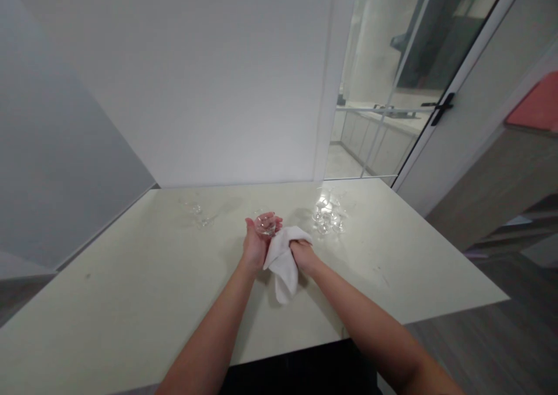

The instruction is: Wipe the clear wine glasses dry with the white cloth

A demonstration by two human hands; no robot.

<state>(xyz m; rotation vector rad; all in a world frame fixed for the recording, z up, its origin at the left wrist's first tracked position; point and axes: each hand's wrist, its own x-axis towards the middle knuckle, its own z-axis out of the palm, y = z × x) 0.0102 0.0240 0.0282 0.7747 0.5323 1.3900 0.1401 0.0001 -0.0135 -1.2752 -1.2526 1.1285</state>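
Note:
My left hand [255, 244] is closed around a small clear glass [265, 225], its fingers showing behind and beside the bowl. A white cloth [283, 264] is bunched in my right hand [302, 251] and hangs down between my wrists. Its upper part lies against the base side of the glass and my left palm. Most of my right fingers are hidden by the cloth. To the right stands a cluster of several clear glasses [328, 214]. A few more clear glass pieces [199, 215] are at the left, too faint to tell their exact shape.
The pale table [143, 302] reaches a white wall [226, 93] at the back. A glass door with a black handle [442, 109] is at the right, a kitchen counter behind it. Farther right is a wooden shelf [492, 174] with a red item [536, 104] on top.

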